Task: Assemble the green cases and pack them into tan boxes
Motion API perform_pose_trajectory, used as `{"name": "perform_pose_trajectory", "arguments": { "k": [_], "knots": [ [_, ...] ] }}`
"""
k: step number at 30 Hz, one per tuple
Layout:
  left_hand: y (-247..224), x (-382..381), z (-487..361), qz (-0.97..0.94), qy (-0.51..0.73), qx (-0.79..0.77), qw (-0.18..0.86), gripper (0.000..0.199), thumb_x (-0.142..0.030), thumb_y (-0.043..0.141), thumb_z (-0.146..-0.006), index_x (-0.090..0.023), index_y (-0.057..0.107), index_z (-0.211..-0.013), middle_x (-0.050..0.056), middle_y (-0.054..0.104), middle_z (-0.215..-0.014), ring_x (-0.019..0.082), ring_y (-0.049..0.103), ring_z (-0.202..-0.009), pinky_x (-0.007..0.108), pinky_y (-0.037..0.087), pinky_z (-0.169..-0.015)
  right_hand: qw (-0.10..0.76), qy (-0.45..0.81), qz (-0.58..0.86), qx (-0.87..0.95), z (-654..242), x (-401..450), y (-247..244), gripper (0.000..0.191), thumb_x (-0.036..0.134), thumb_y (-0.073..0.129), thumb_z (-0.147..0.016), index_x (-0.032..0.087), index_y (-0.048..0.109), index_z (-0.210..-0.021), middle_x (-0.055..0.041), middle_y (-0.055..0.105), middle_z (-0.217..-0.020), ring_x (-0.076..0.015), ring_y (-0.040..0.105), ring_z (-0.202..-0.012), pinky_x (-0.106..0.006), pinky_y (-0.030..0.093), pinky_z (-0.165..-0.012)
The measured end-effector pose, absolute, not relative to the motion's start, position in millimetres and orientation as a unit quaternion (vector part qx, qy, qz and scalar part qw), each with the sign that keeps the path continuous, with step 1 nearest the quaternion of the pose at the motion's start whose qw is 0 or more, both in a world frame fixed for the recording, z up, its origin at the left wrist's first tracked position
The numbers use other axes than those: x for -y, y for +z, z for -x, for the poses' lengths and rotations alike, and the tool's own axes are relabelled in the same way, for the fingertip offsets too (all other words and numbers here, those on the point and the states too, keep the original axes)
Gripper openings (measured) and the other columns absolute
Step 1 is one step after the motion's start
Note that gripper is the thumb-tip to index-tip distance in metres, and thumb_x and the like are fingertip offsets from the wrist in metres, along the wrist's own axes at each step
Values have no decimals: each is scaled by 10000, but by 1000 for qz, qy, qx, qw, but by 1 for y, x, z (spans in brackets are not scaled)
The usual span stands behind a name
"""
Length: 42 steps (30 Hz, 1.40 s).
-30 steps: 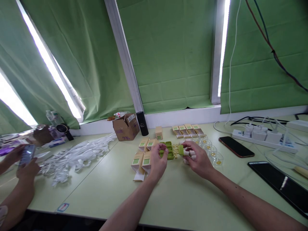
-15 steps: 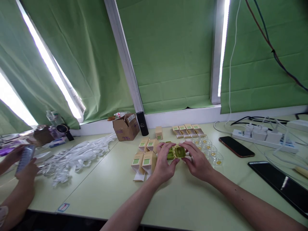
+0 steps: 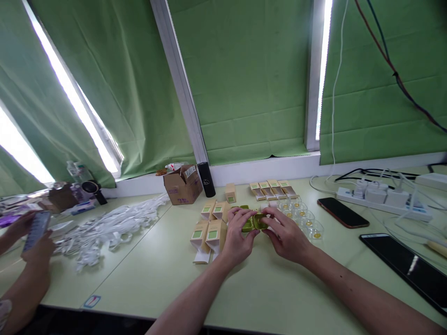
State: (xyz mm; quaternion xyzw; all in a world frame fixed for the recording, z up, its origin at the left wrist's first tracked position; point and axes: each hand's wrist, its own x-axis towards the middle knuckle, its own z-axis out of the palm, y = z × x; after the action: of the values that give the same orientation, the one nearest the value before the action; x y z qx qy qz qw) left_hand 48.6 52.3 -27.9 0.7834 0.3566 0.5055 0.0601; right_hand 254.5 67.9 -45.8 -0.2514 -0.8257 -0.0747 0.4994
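My left hand [image 3: 239,236] is closed on the left side of a small olive-green moulded case [image 3: 257,222] with squarish hollows, held just above the table. On its right side, the fingers and thumb of my right hand [image 3: 287,236] pinch the edge. My fingers cover much of the case, so its whole shape is hidden. Left of my left hand stand several small kraft boxes [image 3: 215,232] with green label windows and open flaps. Beyond my right hand sit several clear plastic cups [image 3: 303,214] with yellow centres.
More kraft boxes [image 3: 272,190] line the back, near a cardboard carton [image 3: 183,185] and a black bottle [image 3: 206,180]. White straps [image 3: 115,223] lie left, beside another person's hands [image 3: 40,242] holding a phone. A phone [image 3: 342,212], a tablet [image 3: 407,265] and a power strip [image 3: 384,200] are right.
The right part of the green case has tilted down and lies flatter, and my right fingers have shifted slightly left over it. My left hand has hardly moved.
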Motion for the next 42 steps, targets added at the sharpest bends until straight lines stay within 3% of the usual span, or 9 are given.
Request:
{"name": "perform_pose_trajectory", "arguments": {
  "k": [9,23,42],
  "knots": [
    [-25,-48,-49,-787,508,-348,44,413,-159,706,-895,-244,670,-1298,122,699,-1226,325,541,-1228,527,479,-1042,482,-99,247,835,-253,-64,-40,313,130,486,-1001,206,610,-1278,-198,618,-1272,-321,691,-1090,-470,638,-864],
    [-28,-50,-49,-786,511,-347,37,400,-163,688,-919,-250,663,-1309,117,699,-1245,323,546,-1234,526,473,-1061,501,-70,243,828,-251,-65,-42,303,138,487,-1019,235,620,-1273,-175,619,-1286,-315,666,-1186,-479,626,-944],
    [-30,-51,-48,-786,520,-335,9,412,-163,693,-926,-238,653,-1329,121,695,-1250,315,545,-1225,511,484,-1054,491,-94,226,836,-250,-64,-38,301,81,461,-1014,198,619,-1241,-197,587,-1294,-310,651,-1188,-459,632,-904]
  ]
}}
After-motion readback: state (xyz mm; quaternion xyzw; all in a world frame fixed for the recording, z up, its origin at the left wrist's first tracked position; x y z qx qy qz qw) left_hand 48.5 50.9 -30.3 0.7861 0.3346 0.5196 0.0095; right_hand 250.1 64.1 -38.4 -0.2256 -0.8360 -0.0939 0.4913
